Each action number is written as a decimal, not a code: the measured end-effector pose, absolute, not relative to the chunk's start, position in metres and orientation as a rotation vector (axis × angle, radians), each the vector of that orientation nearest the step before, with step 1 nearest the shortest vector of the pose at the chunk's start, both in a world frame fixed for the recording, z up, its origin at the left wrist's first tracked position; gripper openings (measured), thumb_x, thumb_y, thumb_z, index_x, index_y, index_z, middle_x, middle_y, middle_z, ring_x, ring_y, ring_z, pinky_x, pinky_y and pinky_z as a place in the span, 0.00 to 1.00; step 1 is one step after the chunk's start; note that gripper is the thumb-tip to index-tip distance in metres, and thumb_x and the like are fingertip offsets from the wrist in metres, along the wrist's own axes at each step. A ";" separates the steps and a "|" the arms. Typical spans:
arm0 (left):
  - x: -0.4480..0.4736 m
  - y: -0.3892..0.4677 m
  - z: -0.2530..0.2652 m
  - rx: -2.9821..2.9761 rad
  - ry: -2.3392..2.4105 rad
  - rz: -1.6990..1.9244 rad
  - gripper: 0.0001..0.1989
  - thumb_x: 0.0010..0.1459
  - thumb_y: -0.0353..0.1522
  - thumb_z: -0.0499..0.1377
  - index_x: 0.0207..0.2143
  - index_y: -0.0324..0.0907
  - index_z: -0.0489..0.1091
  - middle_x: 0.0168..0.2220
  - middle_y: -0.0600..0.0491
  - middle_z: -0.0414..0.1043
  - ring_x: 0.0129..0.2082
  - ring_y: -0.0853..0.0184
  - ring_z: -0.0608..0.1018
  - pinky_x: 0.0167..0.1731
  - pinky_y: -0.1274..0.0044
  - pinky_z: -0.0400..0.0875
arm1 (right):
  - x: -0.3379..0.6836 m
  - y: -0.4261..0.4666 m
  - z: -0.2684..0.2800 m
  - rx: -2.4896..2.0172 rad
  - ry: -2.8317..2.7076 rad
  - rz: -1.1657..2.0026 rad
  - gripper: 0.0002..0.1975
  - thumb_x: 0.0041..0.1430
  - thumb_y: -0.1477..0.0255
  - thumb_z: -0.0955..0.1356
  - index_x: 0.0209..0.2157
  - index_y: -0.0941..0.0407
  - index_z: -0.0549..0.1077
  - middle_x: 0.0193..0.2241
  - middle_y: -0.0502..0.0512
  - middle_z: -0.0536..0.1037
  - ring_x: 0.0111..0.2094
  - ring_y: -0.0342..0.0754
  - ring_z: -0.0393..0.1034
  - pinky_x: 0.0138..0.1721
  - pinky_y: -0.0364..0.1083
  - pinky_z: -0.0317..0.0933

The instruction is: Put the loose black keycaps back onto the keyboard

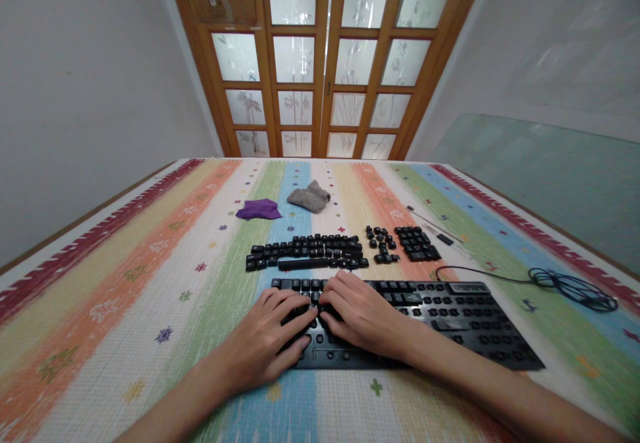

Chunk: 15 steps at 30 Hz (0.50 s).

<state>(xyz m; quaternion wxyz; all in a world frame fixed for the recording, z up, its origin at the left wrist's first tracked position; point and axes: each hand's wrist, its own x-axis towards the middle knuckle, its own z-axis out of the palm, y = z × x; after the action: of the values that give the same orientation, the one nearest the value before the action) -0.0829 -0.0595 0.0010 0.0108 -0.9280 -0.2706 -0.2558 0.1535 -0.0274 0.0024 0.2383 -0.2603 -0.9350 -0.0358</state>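
Observation:
A black keyboard (350,360) lies flat, with keycaps along its top row and many bare key posts lower down. My left hand (273,336) rests over its left part, fingers stretched out and thumb apart, the index fingertip touching the key area. Close beside it, my right hand (363,313) bends its fingers down on the same spot, thumb and index finger drawn together. Whatever is between those fingertips is too small and hidden to make out. Behind the keyboard, loose black keycaps (310,250) are laid out in rows, including a long space bar (303,264).
A purple cloth (259,209) and a grey cloth (310,197) lie farther back. More keycaps (417,243) sit right of centre, near a thin stick-like tool (435,223) and a small black piece (445,239). The coiled cable (575,290) lies at right on the striped tablecloth (165,283).

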 end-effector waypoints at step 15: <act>-0.082 -0.059 0.003 -2.893 -0.830 -0.799 0.15 0.67 0.29 0.54 0.54 0.39 0.70 0.50 0.43 0.72 0.51 0.55 0.72 0.50 0.61 0.69 | 0.153 -0.028 0.005 -0.719 -2.583 -0.166 0.09 0.66 0.73 0.63 0.34 0.60 0.72 0.31 0.59 0.74 0.35 0.52 0.64 0.38 0.51 0.62</act>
<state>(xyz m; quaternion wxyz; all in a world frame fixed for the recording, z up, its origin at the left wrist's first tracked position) -0.0822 -0.0594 0.0026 0.0138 -0.9290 -0.2664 -0.2566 0.1527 -0.0278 0.0054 0.2257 -0.2607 -0.9367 -0.0600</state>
